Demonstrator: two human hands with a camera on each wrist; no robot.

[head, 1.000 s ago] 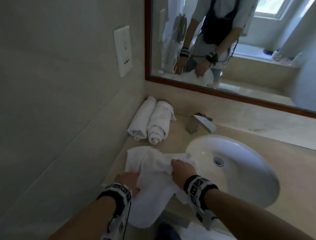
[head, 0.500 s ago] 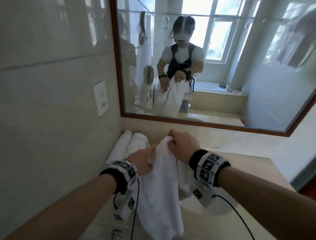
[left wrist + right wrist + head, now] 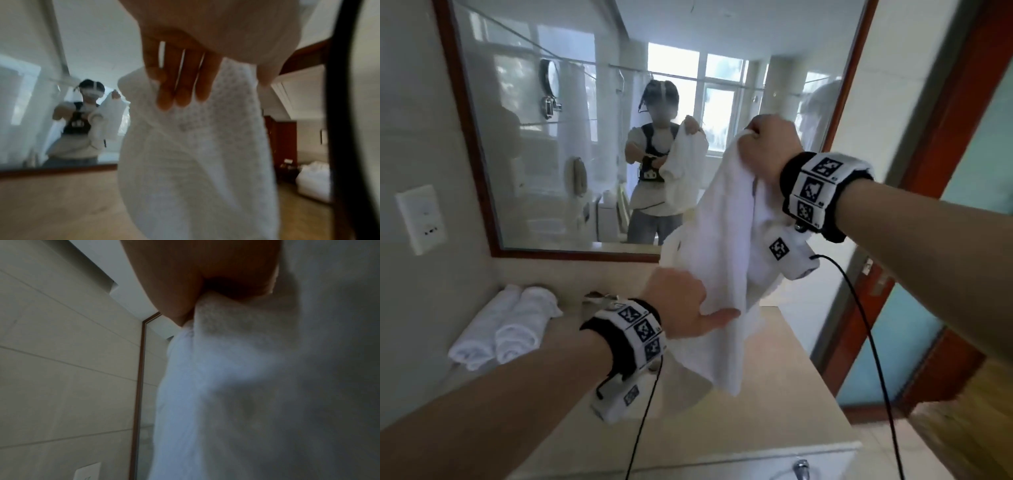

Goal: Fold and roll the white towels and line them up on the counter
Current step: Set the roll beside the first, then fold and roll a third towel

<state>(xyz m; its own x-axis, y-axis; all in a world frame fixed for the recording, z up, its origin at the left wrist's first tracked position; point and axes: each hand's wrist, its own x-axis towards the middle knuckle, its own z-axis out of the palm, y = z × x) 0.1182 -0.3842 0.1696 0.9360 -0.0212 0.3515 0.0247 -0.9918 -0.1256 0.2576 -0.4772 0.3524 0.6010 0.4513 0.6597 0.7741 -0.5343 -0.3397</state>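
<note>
A loose white towel [image 3: 717, 246] hangs in the air above the counter [image 3: 774, 404]. My right hand [image 3: 765, 147] grips its top corner, raised high near the mirror. My left hand [image 3: 681, 305] holds the towel lower down along its left edge, fingers behind the cloth and thumb in front. In the left wrist view my left hand's fingers [image 3: 180, 84] lie on the towel [image 3: 201, 162], with the thumb on the other side. In the right wrist view the towel [image 3: 246, 386] fills the frame under the right hand [image 3: 195, 280]. Two rolled white towels [image 3: 506, 325] lie side by side at the counter's back left.
A wood-framed mirror [image 3: 619, 137] covers the wall behind the counter. A tap [image 3: 602, 298] stands by the sink, mostly hidden by my left wrist. A wall socket [image 3: 421, 219] is on the left wall. A wooden door frame [image 3: 945, 137] stands to the right.
The towel has been lifted off the counter into the air. My right hand rose high with one corner, and my left hand dropped lower along the edge, spreading the cloth.
</note>
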